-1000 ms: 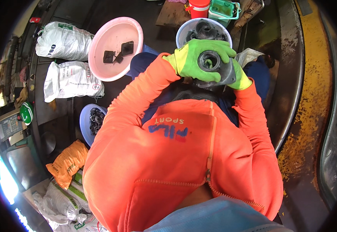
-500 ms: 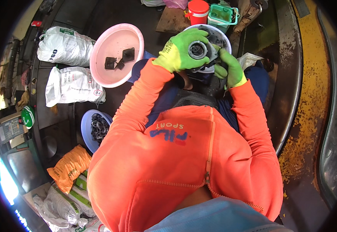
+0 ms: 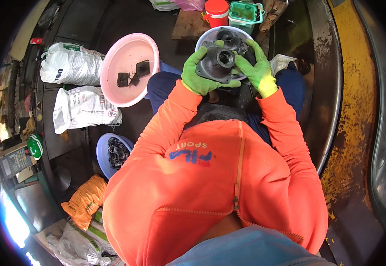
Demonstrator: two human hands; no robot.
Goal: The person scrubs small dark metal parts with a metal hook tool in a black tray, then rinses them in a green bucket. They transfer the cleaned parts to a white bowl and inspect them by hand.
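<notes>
My gloved left hand (image 3: 197, 74) grips a black flanged part (image 3: 218, 63), with a square base and a round, hollow neck facing up. The gloved right hand (image 3: 262, 71) is at the part's right side, its thumb against it and its fingers curved; some of that contact is hidden. Both gloves are green with yellow cuffs. Just beyond the hands, a pale basin (image 3: 204, 36) holds more black parts, among them one with a round opening (image 3: 228, 37).
A pink basin (image 3: 106, 73) at left holds a few dark square pieces (image 3: 143, 68). Below it stands a blue basin (image 3: 102, 153) of black parts. White sacks (image 3: 71, 64) lie farther left. A red container (image 3: 217, 12) and green bucket (image 3: 242, 13) stand beyond.
The flanged part has been turned, so its broad base now shows below the neck. My left hand has shifted from over it to its left side and underneath; the view has shifted slightly.
</notes>
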